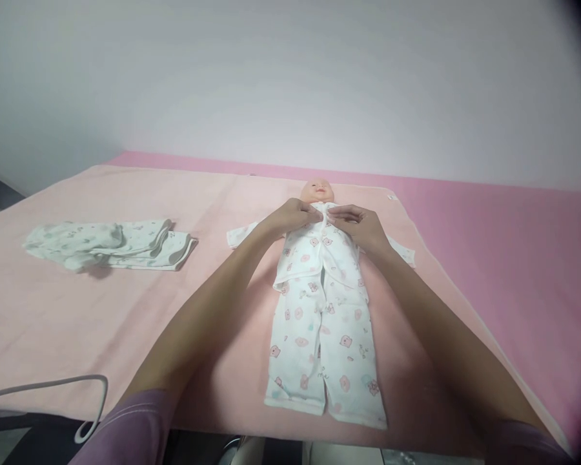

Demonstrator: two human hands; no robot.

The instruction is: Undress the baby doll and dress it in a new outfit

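Note:
A baby doll (318,190) lies on its back with its head toward the wall. It wears a white baby jacket (306,248) printed with small pink bear faces, and matching trousers (297,349) stretch toward me. My left hand (297,214) pinches the jacket's left front edge just below the doll's chin. Opposite it, my right hand (358,225) pinches the right front edge at the same height. Both hands almost meet at the collar. Lower down, the jacket fronts part slightly. The doll's sleeves spread out to both sides, partly behind my wrists.
Folded white patterned baby clothes (140,244) lie on the left of the peach mat (213,200). A pink surface (494,258) shows beyond the mat at right. A white cable (53,382) loops over the near left edge. A pale wall (319,84) stands behind.

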